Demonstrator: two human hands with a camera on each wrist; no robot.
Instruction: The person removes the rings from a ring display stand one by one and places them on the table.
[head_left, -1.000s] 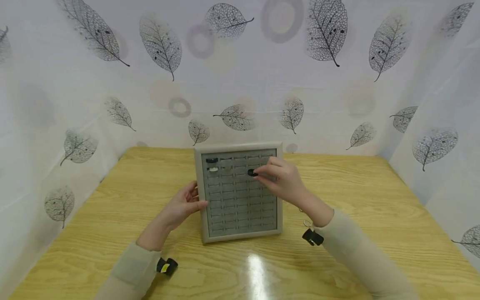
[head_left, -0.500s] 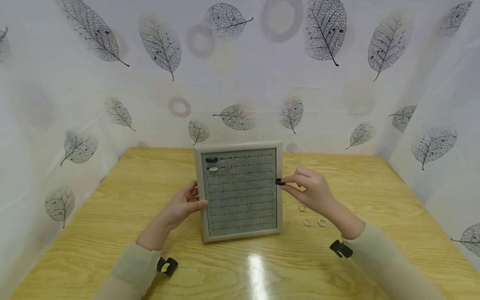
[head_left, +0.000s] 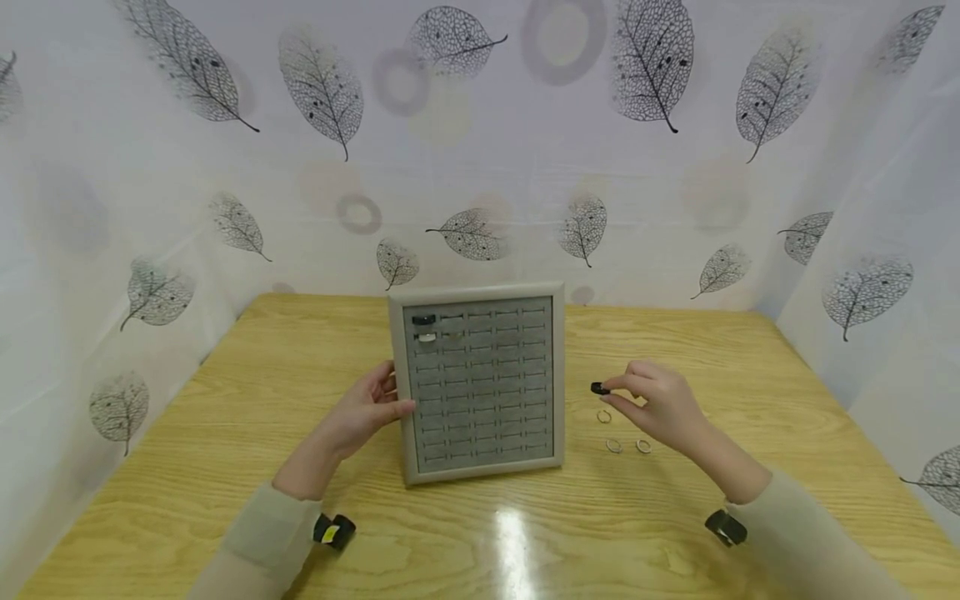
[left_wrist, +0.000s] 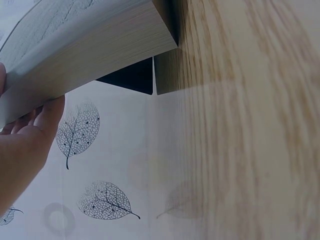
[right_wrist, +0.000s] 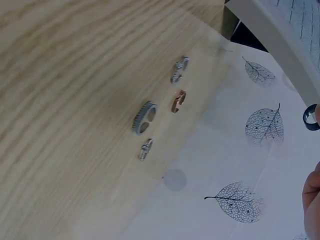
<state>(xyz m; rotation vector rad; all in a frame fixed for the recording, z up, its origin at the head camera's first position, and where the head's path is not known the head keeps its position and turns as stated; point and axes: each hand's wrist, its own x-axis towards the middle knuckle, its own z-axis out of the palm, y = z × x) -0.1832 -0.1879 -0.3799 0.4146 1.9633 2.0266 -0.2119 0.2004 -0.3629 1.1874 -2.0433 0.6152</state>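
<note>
Beige slvs [head_left: 258,533] – blk wrist cams [head_left: 726,527] – L w/ yellow mark [head_left: 329,535].

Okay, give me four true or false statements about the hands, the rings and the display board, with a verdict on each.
1. The right hand pinches a black ring. True.
2. The left hand pinches a ring too. False: it grips the side of the display board.
3. A white ring sits above the dark ring. False: it sits below.
4. A copper-coloured ring lies on the table. True.
</note>
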